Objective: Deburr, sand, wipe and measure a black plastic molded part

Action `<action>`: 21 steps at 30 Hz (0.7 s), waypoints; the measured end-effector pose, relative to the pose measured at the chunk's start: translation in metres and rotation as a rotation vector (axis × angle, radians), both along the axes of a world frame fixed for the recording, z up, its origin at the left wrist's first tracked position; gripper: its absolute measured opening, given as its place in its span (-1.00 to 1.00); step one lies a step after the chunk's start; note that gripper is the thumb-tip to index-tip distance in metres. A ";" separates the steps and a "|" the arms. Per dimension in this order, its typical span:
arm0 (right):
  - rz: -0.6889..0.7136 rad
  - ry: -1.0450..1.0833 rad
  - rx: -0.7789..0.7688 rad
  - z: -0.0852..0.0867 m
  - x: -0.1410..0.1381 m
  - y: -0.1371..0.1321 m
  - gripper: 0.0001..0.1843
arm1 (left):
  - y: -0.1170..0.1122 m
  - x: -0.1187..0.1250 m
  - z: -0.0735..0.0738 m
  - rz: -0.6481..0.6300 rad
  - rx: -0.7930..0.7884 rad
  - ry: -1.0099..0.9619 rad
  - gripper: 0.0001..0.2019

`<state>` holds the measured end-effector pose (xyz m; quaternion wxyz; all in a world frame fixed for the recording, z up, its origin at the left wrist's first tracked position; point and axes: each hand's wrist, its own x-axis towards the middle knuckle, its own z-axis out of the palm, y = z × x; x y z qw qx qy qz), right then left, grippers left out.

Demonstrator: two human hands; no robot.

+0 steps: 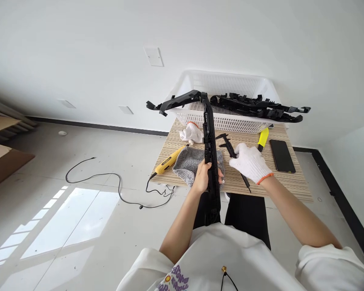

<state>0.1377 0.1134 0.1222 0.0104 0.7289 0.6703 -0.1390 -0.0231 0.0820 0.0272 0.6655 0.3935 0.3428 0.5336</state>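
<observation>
My bare left hand (203,176) is wrapped round a long black plastic trim piece (210,133). The piece stands nearly upright in front of me, and its bent upper arm reaches left past the basket's front rim. In a white knitted glove with an orange cuff, my right hand (251,163) grips a black caliper (229,147). The caliper's jaws point toward the trim piece but stay a little apart from it. Under and behind my left hand lies a grey cloth (186,163) on the table.
A white plastic basket (230,123) holding several black trim pieces (257,106) stands at the table's back. On the wooden table (294,186) lie a yellow corded tool (170,160), a white glove (191,132), a yellow-handled tool (263,137) and a phone (282,156). A black cable (120,186) trails over the floor.
</observation>
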 end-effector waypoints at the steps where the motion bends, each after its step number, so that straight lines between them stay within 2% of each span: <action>1: -0.004 0.051 0.037 0.006 0.005 -0.001 -0.61 | 0.000 0.000 0.000 -0.001 0.002 -0.002 -0.80; 4: -0.023 0.203 0.185 0.027 0.015 -0.005 -0.64 | 0.000 0.000 0.001 -0.008 0.006 -0.013 -0.80; 7: 0.004 0.267 0.370 0.050 0.018 -0.004 -0.68 | 0.000 0.000 0.000 -0.016 0.004 -0.013 -0.80; 9: 0.084 0.274 0.519 0.066 0.018 0.002 -0.70 | 0.000 0.000 -0.001 -0.023 0.003 -0.008 -0.79; 12: 0.299 0.301 0.686 0.088 0.018 0.020 -0.75 | 0.000 0.000 -0.001 -0.029 -0.001 0.004 -0.79; 15: 0.466 0.360 0.716 0.103 0.020 0.047 -0.79 | -0.001 -0.001 -0.001 -0.041 0.008 0.008 -0.78; 21: 0.492 0.127 0.734 0.118 0.025 0.084 -0.82 | -0.002 -0.004 -0.002 -0.122 -0.002 -0.020 -0.75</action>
